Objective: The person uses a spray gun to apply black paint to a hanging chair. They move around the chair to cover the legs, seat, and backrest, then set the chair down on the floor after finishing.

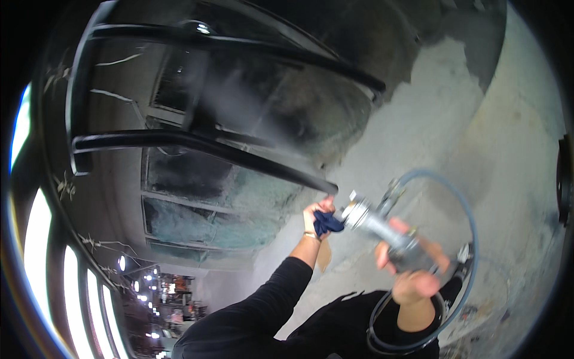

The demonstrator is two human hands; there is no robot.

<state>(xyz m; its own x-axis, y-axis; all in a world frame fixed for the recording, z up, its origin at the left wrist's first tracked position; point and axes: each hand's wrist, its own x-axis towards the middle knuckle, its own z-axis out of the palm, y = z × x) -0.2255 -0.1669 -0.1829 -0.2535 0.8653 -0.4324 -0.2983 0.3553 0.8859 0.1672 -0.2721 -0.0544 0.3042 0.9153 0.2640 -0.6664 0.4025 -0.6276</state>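
Observation:
My right hand (418, 263) is wrapped round a silver spray gun (369, 219), blurred by motion, whose front end points up and left. A grey-blue hose (470, 227) loops from it around my right forearm. In my left hand (315, 210) is a bunched dark blue cloth (327, 223). A fingertip of that hand meets the lower end of a bent black tube, part of a black metal frame (239, 155) spanning the upper left. The front of the spray gun is just right of the cloth, with a small gap between them.
Behind the frame stands a stained wall with dark window-like panels (191, 215). Bright lamps (39, 239) line the left side. Wires with hooks (116, 96) hang near the frame. The floor (430, 119) is grey and stained, with my shoe (465, 252) at lower right.

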